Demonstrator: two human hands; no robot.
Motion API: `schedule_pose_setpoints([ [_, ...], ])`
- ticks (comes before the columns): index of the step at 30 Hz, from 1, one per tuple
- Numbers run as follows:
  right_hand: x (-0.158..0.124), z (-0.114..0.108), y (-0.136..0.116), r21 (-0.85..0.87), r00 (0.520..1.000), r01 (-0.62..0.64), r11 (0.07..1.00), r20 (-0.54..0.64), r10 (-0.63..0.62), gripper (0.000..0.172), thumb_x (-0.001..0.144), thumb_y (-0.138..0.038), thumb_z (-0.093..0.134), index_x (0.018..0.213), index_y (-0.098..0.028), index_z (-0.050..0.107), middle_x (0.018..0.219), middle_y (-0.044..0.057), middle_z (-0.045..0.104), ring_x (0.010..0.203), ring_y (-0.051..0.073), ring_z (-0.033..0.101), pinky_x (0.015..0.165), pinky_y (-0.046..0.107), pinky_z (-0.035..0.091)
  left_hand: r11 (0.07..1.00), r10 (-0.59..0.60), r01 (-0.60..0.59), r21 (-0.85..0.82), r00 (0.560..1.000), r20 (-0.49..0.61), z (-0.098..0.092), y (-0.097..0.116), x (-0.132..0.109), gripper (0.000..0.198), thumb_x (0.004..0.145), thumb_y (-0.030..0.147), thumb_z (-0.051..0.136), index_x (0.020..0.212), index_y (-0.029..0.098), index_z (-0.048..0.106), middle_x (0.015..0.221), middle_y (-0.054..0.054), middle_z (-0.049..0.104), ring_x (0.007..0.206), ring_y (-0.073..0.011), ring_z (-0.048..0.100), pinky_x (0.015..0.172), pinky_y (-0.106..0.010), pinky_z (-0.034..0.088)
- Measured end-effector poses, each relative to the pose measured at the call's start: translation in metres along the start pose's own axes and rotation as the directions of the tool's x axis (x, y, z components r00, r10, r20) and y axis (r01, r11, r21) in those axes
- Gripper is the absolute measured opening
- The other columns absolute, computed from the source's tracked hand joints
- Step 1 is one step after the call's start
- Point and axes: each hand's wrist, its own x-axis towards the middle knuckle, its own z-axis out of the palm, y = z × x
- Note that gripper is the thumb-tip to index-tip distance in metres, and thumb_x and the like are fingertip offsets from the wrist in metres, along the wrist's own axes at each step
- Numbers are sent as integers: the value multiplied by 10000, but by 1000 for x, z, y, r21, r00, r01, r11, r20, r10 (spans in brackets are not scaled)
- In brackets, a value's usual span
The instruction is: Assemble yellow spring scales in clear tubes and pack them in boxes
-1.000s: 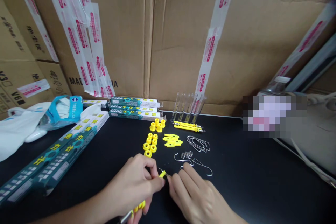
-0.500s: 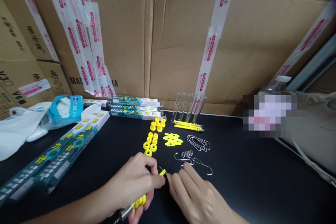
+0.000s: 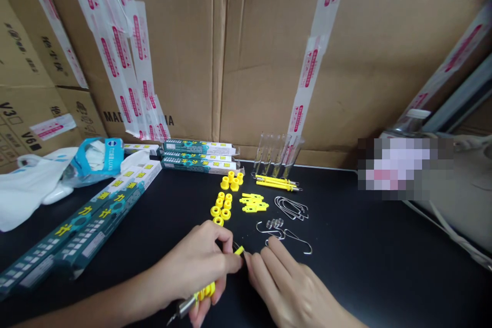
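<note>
Near hooks [image 3: 298, 239], right hand [image 3: 290, 282] palm-down

the light is soft and rather dim, its source out of view; the cardboard wall [image 3: 261, 36] is fairly evenly lit at the middle and darkens toward the lower right. packing tape [image 3: 122, 51] shows a pale sheen, and wire hooks [image 3: 291, 209] glint against the black tabletop [image 3: 353, 251]. wide-angle distortion stretches the edges, the upper right corner blackens, coarse pixelation masks the bottle [image 3: 417, 119], and the yellow plastic piece [image 3: 239, 250] looks slightly blurred.
</note>
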Motion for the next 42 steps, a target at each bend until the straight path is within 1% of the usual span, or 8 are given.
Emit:
schedule_pose_setpoints([
  [3, 1, -3, 1, -7, 1000, -7, 1000, 8, 7, 200, 917, -32, 411, 923, -148, 574, 739, 61, 623, 804, 270, 683, 475, 265, 499, 999, 29, -29, -27, 999, 19, -1, -1, -1, 326, 660, 442, 651, 711, 261, 384, 271, 88, 472, 153, -117, 390, 186, -144, 277],
  [6, 1, -3, 2, 3, 999, -10, 1000, 48, 10, 211, 937, -37, 410, 894, -158, 577, 708, 40, 586, 708, 234, 651, 458, 264, 482, 997, 68, -68, -43, 998, 14, -1, -2, -1, 328, 650, 444, 652, 693, 258, 386, 283, 86, 485, 156, -112, 398, 188, -141, 281],
  [11, -3, 1, 2, 11, 999, -18, 1000, 37, 17, 182, 961, -75, 450, 865, -160, 580, 685, 29, 552, 617, 215, 587, 426, 277, 437, 999, 31, -31, 8, 999, 23, -3, 0, 0, 257, 700, 394, 615, 690, 254, 401, 266, 73, 492, 135, -118, 377, 171, -142, 277],
  [15, -2, 3, 1, 26, 999, -29, 999, 41, 28, 192, 958, -77, 468, 831, -168, 581, 676, 25, 546, 597, 205, 560, 431, 279, 427, 1000, 23, -24, 14, 999, 25, -2, 0, 1, 280, 739, 419, 622, 701, 256, 398, 268, 65, 500, 134, -124, 382, 175, -143, 275],
  [21, 4, 2, 1, 23, 999, -39, 999, 6, 38, 294, 958, -33, 412, 761, -160, 590, 642, 25, 548, 550, 197, 551, 495, 315, 470, 998, 40, -38, 44, 998, -38, 7, 0, -2, 240, 809, 359, 588, 722, 260, 388, 254, 82, 476, 145, -134, 393, 176, -153, 290],
  [30, 7, 4, 2, 25, 997, -80, 996, -14, 81, 366, 986, -22, 360, 725, -171, 569, 625, 17, 558, 518, 196, 544, 494, 336, 384, 996, 56, -50, 69, 995, -82, 11, 0, -2, 205, 859, 278, 537, 721, 256, 387, 244, 99, 457, 135, -127, 382, 177, -139, 272],
  [35, 10, 6, 0, 72, 989, -141, 987, -31, 144, 439, 1014, -22, 288, 682, -186, 524, 609, 15, 556, 508, 183, 540, 499, 322, 363, 998, 25, -18, 63, 993, -117, 17, 5, -5, 197, 915, 190, 437, 735, 253, 387, 254, 97, 459, 166, -116, 388, 191, -127, 284],
  [42, 13, 4, -1, 70, 983, -164, 984, -67, 169, 474, 1034, -30, 241, 674, -192, 505, 580, 10, 551, 482, 167, 529, 487, 290, 380, 974, 81, -33, 225, 975, -207, 27, 7, -8, 207, 956, 170, 444, 779, 259, 380, 237, 135, 386, 181, -109, 354, 177, -116, 224],
])
